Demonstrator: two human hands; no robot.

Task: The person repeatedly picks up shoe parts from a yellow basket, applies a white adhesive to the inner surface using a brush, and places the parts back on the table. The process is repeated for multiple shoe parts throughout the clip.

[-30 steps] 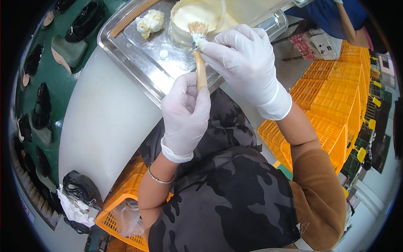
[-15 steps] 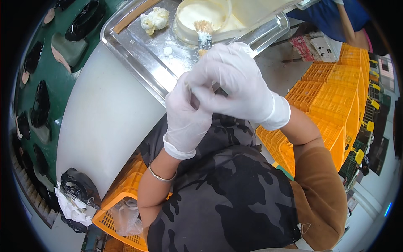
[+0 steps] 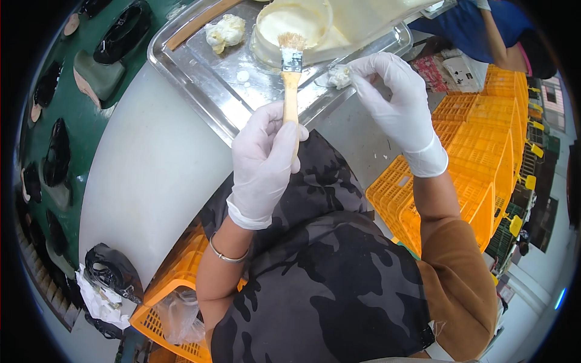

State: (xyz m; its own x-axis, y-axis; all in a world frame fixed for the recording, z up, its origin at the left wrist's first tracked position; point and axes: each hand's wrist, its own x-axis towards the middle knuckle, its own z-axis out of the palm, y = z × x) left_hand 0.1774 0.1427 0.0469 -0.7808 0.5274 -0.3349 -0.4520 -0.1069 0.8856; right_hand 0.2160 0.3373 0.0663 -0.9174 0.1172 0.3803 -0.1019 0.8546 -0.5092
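Observation:
My left hand [image 3: 264,156], in a white glove, is closed around the wooden handle of a flat paintbrush [image 3: 291,100]. The brush stands bristles up, its pale bristles and metal band smeared with white. My gloved right hand [image 3: 399,103] is at the tray's right rim, thumb and forefinger pinching a small crumpled whitish wad [image 3: 337,77]. Behind the brush head sits a round cream tub [image 3: 260,45] of pale paste or glue on a metal tray [image 3: 209,100]. Another crumpled, yellowish-white wad [image 3: 225,34] lies on the tray, left of the tub.
A wooden strip [image 3: 203,23] lies along the tray's far left edge. A white curved work surface [image 3: 145,157] runs to the left, beside a green belt [image 3: 91,127] carrying black shoes [image 3: 123,31]. Orange crates [image 3: 472,139] are stacked at right. Another person [image 3: 466,27] is at far right.
My hands have come apart: the right one moved right to the tray's rim with the whitish wad. The brush handle, hidden behind my hands before, now shows in my left hand.

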